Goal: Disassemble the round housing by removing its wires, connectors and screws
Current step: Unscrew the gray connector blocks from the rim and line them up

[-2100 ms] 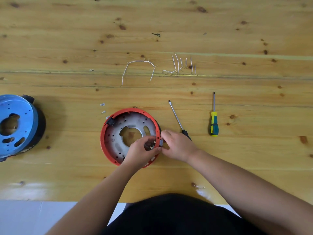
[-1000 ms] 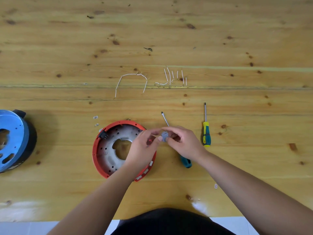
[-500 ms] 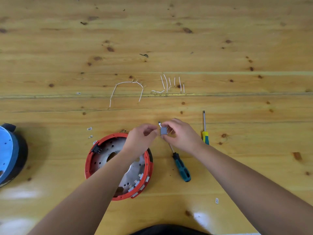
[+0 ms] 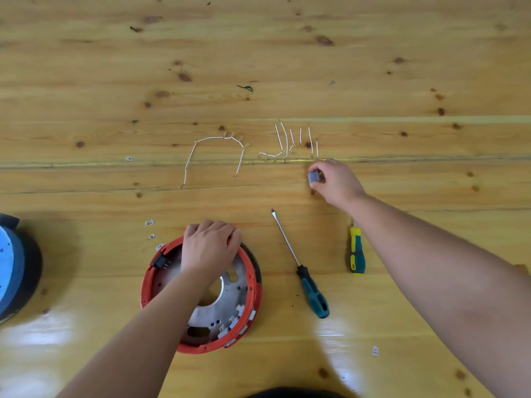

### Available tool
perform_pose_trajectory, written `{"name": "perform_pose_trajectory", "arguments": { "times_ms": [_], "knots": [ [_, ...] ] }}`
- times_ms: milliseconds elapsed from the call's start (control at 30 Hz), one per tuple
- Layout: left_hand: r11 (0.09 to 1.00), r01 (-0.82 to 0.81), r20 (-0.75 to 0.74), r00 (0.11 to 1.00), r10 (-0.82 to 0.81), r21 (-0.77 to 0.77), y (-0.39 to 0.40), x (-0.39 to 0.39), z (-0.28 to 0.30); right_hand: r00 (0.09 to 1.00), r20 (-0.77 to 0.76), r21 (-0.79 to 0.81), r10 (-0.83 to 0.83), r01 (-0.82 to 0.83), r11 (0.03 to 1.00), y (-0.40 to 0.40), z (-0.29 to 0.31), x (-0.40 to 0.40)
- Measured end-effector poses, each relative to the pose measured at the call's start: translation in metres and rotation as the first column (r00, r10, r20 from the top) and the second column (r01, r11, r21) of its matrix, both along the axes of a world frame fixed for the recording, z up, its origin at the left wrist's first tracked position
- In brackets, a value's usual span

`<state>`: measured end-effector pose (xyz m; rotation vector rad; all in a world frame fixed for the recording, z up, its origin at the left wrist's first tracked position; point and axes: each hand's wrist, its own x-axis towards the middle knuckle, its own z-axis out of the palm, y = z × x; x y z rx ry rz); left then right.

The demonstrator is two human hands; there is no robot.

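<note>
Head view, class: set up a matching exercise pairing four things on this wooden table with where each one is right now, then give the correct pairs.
Things
1. small grey connector
2. red round housing
3. yellow-handled screwdriver
4. blue round part

Places
A. at the left edge of the picture
B. partly under the right forearm
C. pinched in the right hand, near the row of white wires
D. under the left hand, which grips its far rim

Pairs: 1-C, 2-D, 3-B, 4-A
</note>
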<state>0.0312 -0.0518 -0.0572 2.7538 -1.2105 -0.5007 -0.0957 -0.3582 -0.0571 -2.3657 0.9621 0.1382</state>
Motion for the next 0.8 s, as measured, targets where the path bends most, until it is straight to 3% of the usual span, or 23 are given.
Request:
{"name": "perform_pose_trajectory", "arguments": {
  "times_ms": [367, 533, 667, 800],
  "knots": [
    [1.000, -0.013, -0.022, 1.000, 0.014, 0.008, 0.000, 0.001, -0.001, 0.998, -0.050, 0.050, -0.028, 0.031, 0.998, 0.011, 0.002, -0.003],
    [0.981, -0.033, -0.163, 0.987, 0.001, -0.192, 0.010, -0.001, 0.006, 0.995, 0.050, -0.020, -0.090, 0.091, 0.996, 0.054, 0.011, -0.028],
    [0.921, 0.161, -0.069, 0.978, -0.197, -0.356, 0.041, -0.024, 0.013, 0.996, 0.070, -0.017, 0.053, -0.051, 0.999, 0.106, 0.017, -0.067],
    [0.866, 0.431, 0.036, 0.899, -0.437, -0.253, 0.063, -0.038, 0.014, 0.987, -0.154, 0.044, 0.053, -0.047, 0.998, 0.155, 0.007, -0.099]
  ]
}}
